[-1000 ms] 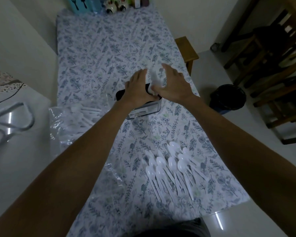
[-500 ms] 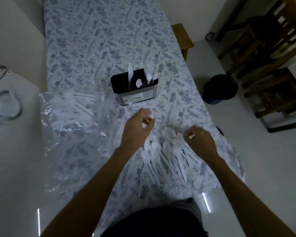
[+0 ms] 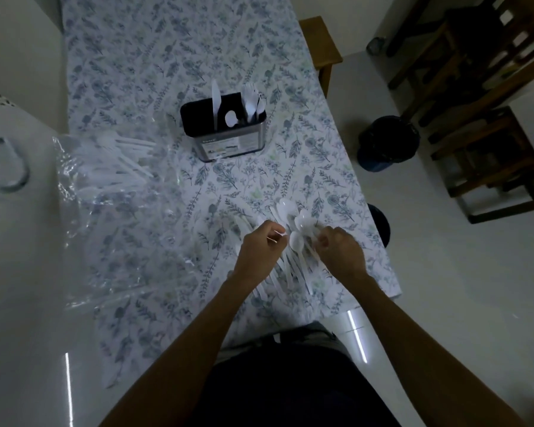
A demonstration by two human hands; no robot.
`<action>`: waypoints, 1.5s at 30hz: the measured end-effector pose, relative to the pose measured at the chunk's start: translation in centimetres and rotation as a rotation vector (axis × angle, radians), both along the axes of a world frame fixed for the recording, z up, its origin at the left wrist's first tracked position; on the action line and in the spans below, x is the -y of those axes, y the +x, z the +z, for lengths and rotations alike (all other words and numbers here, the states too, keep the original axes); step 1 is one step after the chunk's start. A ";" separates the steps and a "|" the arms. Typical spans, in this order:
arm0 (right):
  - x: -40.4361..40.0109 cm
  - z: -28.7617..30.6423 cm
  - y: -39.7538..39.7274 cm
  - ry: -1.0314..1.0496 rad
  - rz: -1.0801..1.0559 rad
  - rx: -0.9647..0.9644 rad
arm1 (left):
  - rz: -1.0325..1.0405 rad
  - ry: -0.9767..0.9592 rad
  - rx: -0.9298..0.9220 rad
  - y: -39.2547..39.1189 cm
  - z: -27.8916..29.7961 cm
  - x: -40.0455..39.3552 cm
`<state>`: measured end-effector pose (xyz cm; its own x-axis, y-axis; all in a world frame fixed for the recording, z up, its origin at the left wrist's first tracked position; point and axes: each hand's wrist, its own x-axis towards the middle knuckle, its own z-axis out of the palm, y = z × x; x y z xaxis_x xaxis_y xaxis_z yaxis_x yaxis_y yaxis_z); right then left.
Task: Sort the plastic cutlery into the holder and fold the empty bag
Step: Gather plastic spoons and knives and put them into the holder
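A dark metal cutlery holder (image 3: 228,143) stands on the floral tablecloth (image 3: 173,57), with a white knife, a spoon and forks upright in it. Near the table's front edge lies a pile of white plastic spoons (image 3: 293,238). My left hand (image 3: 261,251) rests on the pile's left side, fingers curled around spoon handles. My right hand (image 3: 341,252) closes on spoons at the pile's right side. A clear plastic bag (image 3: 105,192) lies to the left, still holding white cutlery (image 3: 117,155).
A dark bin (image 3: 387,143) stands on the floor right of the table, with wooden chairs (image 3: 487,124) beyond it. A wooden stool corner (image 3: 321,41) shows at the table's far right edge. A metal loop (image 3: 3,161) lies on the white surface at left.
Both hands left the holder and came back toward me. They moved together onto the spoon pile and closed on spoons. The view tilted further down.
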<state>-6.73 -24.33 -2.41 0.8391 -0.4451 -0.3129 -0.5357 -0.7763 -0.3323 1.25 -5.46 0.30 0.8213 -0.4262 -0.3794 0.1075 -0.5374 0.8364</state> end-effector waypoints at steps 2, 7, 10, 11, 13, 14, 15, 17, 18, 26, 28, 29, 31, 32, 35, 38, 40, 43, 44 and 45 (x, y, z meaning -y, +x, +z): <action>0.6 0.9 -0.4 0.035 0.002 0.084 | 0.020 -0.004 -0.048 -0.2 0.0 0.8; 0.4 3.1 -0.9 0.257 0.224 0.216 | 0.240 -0.206 -0.430 -1.0 0.3 4.5; 1.5 2.7 0.6 0.301 0.120 0.236 | 0.464 -0.441 -0.550 -1.5 0.2 5.4; 2.3 1.5 1.2 0.274 0.080 0.205 | 0.542 -0.484 -0.574 -1.7 0.1 5.2; 3.4 0.0 2.3 0.149 0.169 0.041 | 0.672 -0.500 -0.613 -2.0 -0.3 4.8; 3.8 -0.6 2.6 0.114 0.231 -0.017 | 0.721 -0.508 -0.643 -2.3 -0.4 4.6; 4.1 -1.7 2.8 0.097 0.272 -0.033 | 0.771 -0.525 -0.673 -2.3 -0.5 4.4; 4.6 -1.9 3.0 0.123 0.264 -0.021 | 0.843 -0.545 -0.696 -2.2 -0.5 4.3; 4.7 -1.3 3.0 0.139 0.254 0.000 | 0.862 -0.542 -0.694 -2.0 -0.6 4.4; 2.3 4.3 -1.7 0.678 -0.135 0.263 | 0.846 -0.508 -0.538 -1.6 -1.5 6.7; 1.4 5.5 -2.1 0.947 -0.376 0.214 | 0.867 -0.554 -0.555 -1.7 -1.8 7.1; 1.3 5.8 -2.3 1.034 -0.457 0.191 | 0.864 -0.567 -0.562 -1.6 -1.8 7.2; 1.4 6.1 -2.3 1.159 -0.512 0.126 | 0.818 -0.628 -0.594 -1.4 -1.9 7.3; 1.5 6.1 -2.1 1.180 -0.491 0.072 | 0.775 -0.694 -0.616 -1.2 -1.7 7.3; 2.5 4.7 -1.8 0.718 -0.173 -0.006 | 0.712 -0.752 -0.561 -0.9 -1.4 7.2; 4.2 2.0 -0.5 0.276 -0.011 0.047 | 0.877 -0.512 -0.486 -1.1 -1.3 6.4; 4.9 0.3 0.5 0.205 0.061 -0.009 | 0.958 -0.404 -0.440 -1.2 -1.5 5.8; 4.8 -0.9 1.5 0.173 0.226 -0.026 | 0.978 -0.442 -0.526 -1.0 -1.6 4.8; 4.7 -0.8 1.7 0.182 0.234 -0.020 | 0.968 -0.460 -0.563 -0.9 -1.7 4.4; 4.6 -0.6 1.9 0.207 0.212 -0.001 | 0.957 -0.491 -0.595 -0.8 -1.7 4.2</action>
